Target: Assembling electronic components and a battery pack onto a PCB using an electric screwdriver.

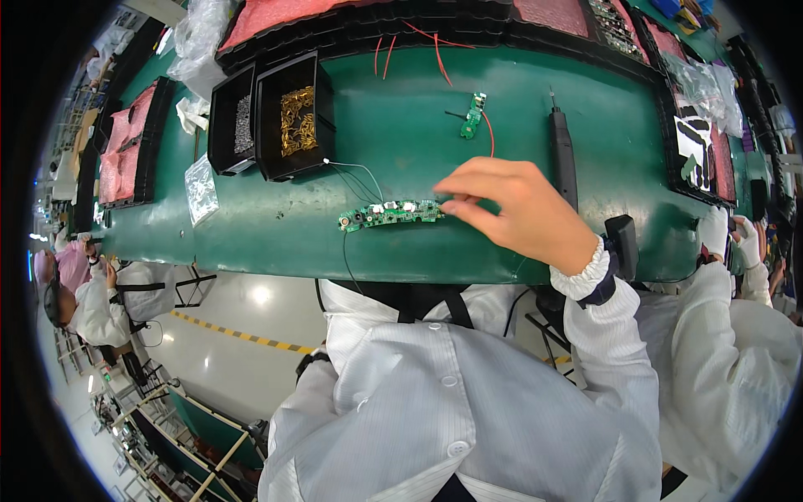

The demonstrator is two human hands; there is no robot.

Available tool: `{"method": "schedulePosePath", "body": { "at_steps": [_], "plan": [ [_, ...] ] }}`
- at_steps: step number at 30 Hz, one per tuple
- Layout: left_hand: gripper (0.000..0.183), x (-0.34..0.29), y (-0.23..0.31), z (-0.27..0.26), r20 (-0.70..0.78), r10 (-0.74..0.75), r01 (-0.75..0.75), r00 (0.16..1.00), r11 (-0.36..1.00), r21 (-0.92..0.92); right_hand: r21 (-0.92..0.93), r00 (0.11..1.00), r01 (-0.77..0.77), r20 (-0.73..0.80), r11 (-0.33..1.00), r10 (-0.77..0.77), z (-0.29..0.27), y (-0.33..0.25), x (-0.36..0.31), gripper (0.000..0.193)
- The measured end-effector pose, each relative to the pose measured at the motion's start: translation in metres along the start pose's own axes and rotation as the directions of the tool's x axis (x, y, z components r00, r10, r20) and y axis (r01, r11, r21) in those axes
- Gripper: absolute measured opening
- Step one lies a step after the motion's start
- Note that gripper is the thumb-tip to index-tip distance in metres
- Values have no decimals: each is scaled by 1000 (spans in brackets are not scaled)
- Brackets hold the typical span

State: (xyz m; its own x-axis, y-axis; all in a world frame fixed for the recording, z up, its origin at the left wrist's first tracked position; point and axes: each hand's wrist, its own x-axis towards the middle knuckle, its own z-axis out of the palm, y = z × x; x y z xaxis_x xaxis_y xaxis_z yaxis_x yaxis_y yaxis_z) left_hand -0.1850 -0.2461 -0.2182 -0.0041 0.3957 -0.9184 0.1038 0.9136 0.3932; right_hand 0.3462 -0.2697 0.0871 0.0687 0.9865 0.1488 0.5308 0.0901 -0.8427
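Observation:
A long, narrow green circuit board (391, 214) lies on the green table mat near its front edge, with small white connectors along its top. A pale wire runs from it toward the bins, and a dark wire hangs over the table's edge. My right hand (514, 205) is at the board's right end, thumb and forefinger curled toward each other in a pinch. What sits between the fingertips is too small to make out. My left arm hangs below the table edge, and its hand is out of sight.
Two black bins (293, 117) hold brass-coloured and silver small parts. A smaller green board (473, 115) with a red wire lies beyond my hand, a black electric screwdriver (563, 155) to its right. A clear plastic bag (201, 191) lies left. Black trays (130, 155) and co-workers flank the table.

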Motion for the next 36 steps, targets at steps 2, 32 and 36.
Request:
{"method": "schedulePosePath", "body": {
  "at_steps": [2, 32, 36],
  "plan": [
    [29, 0, 3, 6, 1, -3, 3, 1000, 1000, -6, 1, 999, 31, 27, 1000, -31, -2, 1, 4, 17],
    [29, 5, 6, 21, 34, -18, 19, 999, 999, -46, -829, 916, 357, 220, 431, -336, 16, -14, 11, 21],
    [29, 7, 1, 23, 43, -12, 15, 999, 997, -70, -815, 920, 388, 314, 430, -235, 12, -23, 7, 9]
  ]
}}
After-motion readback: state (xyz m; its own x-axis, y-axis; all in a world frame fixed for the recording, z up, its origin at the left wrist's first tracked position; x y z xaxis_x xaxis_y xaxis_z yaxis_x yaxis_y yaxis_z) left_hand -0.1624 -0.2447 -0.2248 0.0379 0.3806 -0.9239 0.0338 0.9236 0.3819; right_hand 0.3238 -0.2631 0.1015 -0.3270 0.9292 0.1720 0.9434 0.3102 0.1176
